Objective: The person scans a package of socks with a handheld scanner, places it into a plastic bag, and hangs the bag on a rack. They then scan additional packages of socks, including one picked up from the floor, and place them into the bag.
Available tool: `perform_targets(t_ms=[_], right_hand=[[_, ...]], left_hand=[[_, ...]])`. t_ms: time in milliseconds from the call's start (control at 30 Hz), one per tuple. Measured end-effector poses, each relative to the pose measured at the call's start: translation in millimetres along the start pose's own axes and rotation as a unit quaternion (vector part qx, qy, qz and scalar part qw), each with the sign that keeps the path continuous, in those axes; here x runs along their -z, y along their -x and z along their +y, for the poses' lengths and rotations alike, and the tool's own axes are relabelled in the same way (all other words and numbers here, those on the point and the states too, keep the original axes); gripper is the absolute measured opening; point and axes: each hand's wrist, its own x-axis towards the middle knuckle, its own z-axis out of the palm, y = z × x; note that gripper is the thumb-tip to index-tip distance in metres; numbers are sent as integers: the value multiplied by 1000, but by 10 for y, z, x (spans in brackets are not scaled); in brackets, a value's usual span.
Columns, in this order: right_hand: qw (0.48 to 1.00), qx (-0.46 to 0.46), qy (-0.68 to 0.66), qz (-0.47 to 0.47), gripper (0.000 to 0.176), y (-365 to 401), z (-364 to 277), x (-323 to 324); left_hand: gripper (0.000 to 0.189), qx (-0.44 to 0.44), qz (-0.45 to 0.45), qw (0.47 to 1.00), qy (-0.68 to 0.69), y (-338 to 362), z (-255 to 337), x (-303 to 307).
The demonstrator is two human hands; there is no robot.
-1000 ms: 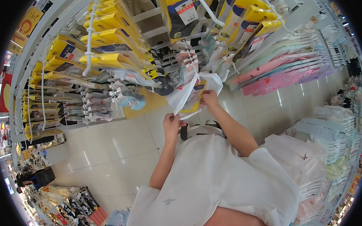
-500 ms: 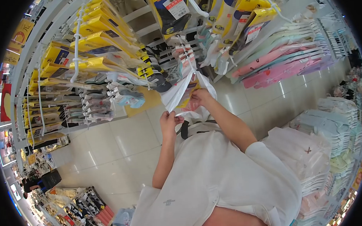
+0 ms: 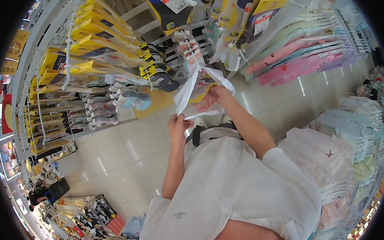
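A white plastic bag (image 3: 185, 94) hangs by its handles from a display hook, its mouth spread wide. My left hand (image 3: 178, 125) is closed in a pinch on the bag's near lower edge. At the bag's opening, my right hand (image 3: 220, 94) has its fingers curled on the edge of a yellow packet (image 3: 201, 94); the bag's right side partly surrounds it. Below the packet, something reddish-pink (image 3: 205, 104) with pale print shows in the bag. Just beyond the bag hang small carded socks (image 3: 191, 51).
Yellow sock packs (image 3: 96, 42) hang on hooks to the left, with more at the upper right. Pink and pastel garments (image 3: 300, 57) hang on the right. Folded pale clothes (image 3: 317, 153) are stacked near my right side. Tiled floor (image 3: 125, 161) lies below; a person stands far left.
My right hand has shifted slightly up and right at the bag's mouth, and the bag looks wider open. My left hand keeps its pinch on the edge. The view has shifted slightly.
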Motion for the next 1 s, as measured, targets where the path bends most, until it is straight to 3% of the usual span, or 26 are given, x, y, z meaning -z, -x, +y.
perform_targets(t_ms=[200,300,400,500,600,700,800,933,1000], right_hand=[[999,-15,-15,-24,26,288,-70,-17],[998,-7,-17,-55,27,294,-65,55],[997,-8,-46,-67,27,371,-75,113],[996,-16,-39,-85,27,511,-98,235],[996,-21,9,-91,26,705,-131,394],[994,-19,32,-103,25,858,-123,573],[987,-10,66,-147,25,1244,-237,653],[981,35,68,-176,26,1727,-335,674],[970,85,59,-219,28,1827,-365,667]], left_hand=[[16,0,15,1000,0,12,-12,-34],[17,-70,67,990,-106,17,-64,-59],[22,-271,185,884,-333,52,-125,-158],[22,-375,219,807,-401,88,-167,-271],[18,-345,178,815,-430,122,-190,-332],[18,-285,130,891,-328,30,-363,-281],[24,-143,87,945,-281,190,-301,-276],[27,5,-96,986,-135,523,-164,-304],[28,102,-208,972,-36,727,-122,-400]])
